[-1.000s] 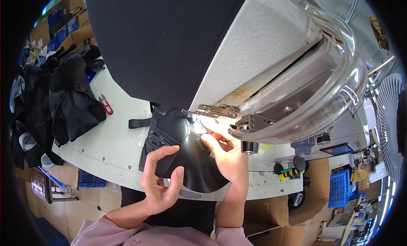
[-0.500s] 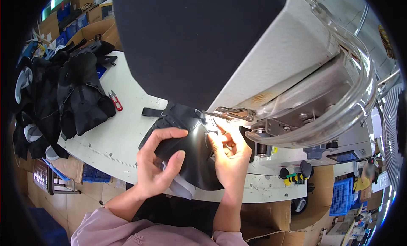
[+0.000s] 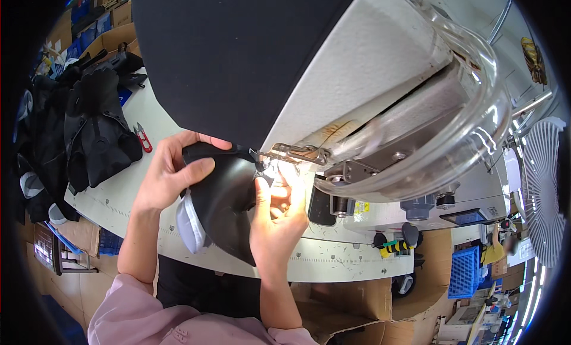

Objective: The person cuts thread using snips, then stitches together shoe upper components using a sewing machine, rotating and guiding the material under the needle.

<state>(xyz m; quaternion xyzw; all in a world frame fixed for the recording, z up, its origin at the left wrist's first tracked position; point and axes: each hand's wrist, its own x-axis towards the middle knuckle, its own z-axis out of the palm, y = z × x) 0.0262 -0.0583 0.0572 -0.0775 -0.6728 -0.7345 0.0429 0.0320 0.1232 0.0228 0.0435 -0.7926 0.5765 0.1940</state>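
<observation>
A glossy black curved piece (image 3: 229,196) with a pale grey lining (image 3: 189,226) is under the head of a sewing machine (image 3: 351,89). My left hand (image 3: 163,181) is closed on its upper left edge, thumb on the top face and fingers behind. At the right edge, my right hand (image 3: 278,223) holds the piece between thumb and bent fingers, just below the machine's metal needle parts (image 3: 297,153). Bright lamp light washes out the fingertips there, and the needle itself cannot be made out.
Red-handled thread snips (image 3: 143,138) lie on the white table (image 3: 113,211) to the left. Beyond them is a heap of black pieces (image 3: 104,131). A clear curved guard (image 3: 491,113) juts from the machine. A cardboard box (image 3: 357,297) and a blue crate (image 3: 464,272) stand low at the right.
My left hand, open above the black piece before, has taken hold of its upper left edge. The piece is turned, showing more grey lining. My right hand stays on it by the needle parts.
</observation>
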